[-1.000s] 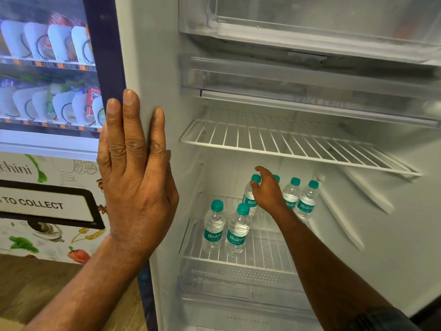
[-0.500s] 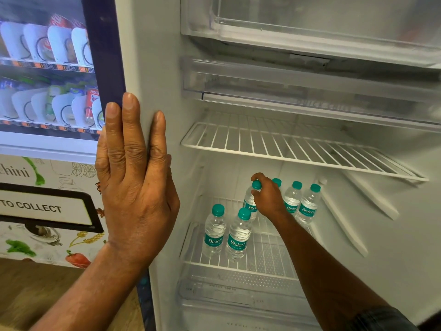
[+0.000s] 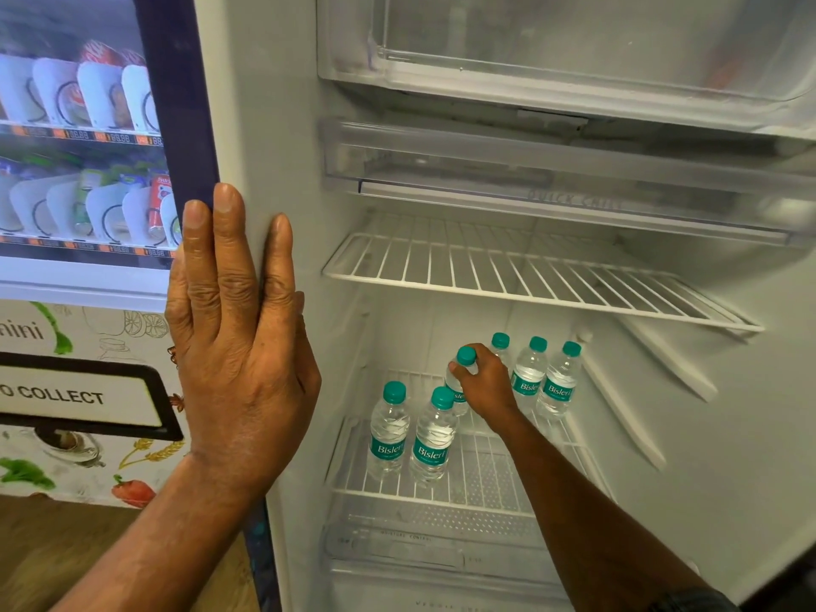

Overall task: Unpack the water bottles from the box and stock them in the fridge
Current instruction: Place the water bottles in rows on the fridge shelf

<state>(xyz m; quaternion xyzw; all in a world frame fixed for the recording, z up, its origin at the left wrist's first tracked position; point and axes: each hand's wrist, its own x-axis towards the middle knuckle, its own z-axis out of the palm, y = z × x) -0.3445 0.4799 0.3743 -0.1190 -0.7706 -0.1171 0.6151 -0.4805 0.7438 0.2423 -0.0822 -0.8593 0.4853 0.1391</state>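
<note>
At the far left stands a vending machine (image 3: 79,148), no part of our job. Our left hand (image 3: 238,346) lies flat, fingers straight, against the front edge of the fridge (image 3: 273,125) wall; it grasps nothing, and we judge it is there to steady us as we lean in. On the lower shelf (image 3: 485,479) two bottles (image 3: 388,428) stand upright side by side at the near left, low enough for us to reach over them. Behind them and just to the right, our right hand (image 3: 488,384) curls round the neck of a third bottle (image 3: 466,356), fingers below its green cap, holding it upright at the left end of the far row. Whether its base touches the shelf we cannot tell. We judge we are setting it beside the three far bottles (image 3: 530,373), which stand close together, so the back fills first. The upper shelf (image 3: 508,276) sits well above the caps, leaving room for the hand. The box is out of view
</note>
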